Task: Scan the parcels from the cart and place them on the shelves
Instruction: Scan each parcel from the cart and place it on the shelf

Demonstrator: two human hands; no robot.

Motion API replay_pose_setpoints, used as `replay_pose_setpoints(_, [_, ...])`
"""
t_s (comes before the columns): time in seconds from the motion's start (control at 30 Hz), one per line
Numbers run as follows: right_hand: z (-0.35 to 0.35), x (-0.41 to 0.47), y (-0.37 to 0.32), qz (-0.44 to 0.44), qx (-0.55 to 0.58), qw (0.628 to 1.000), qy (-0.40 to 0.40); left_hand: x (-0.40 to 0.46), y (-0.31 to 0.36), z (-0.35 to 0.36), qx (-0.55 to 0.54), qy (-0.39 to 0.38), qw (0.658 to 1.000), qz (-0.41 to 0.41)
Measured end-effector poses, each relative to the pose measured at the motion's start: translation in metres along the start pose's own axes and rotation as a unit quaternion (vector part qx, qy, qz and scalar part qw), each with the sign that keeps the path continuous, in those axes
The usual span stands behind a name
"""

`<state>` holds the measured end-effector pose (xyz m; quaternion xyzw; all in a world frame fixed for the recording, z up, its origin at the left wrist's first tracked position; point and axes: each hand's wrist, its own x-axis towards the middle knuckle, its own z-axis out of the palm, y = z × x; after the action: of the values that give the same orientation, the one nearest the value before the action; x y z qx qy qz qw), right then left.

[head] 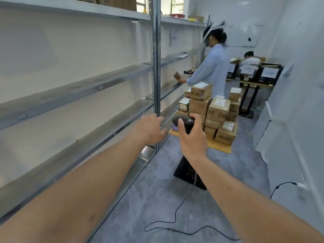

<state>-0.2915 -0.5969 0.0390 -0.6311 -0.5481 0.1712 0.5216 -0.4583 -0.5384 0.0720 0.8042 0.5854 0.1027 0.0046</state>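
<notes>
Right hand [192, 137] grips the scanner [184, 122]; left hand [150, 130] reaches forward with relaxed fingers, holding nothing. Step: fetching; next, take a parcel [218, 109] from the far cart [222, 146].

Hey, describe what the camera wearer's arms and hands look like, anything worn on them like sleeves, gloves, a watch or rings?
Both forearms are bare for their whole visible length: no sleeves show. The left hand and the right hand wear no gloves. No watch, band or bracelet shows at either wrist, and no rings are visible on the fingers in view. The picture is slightly blurred, so fine marks cannot be made out.

Black cable [175, 223] looped on grey floor [157, 199]; seated person [250, 58] at far desk [256, 85].
</notes>
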Motion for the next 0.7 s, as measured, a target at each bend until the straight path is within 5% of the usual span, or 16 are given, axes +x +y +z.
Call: replay_pose_setpoints(0.7, [-0.121,0.22,0.232,0.165,-0.105,0.971,0.139,0.292,0.232,0.168,-0.046,-0.13,0.974,0.178])
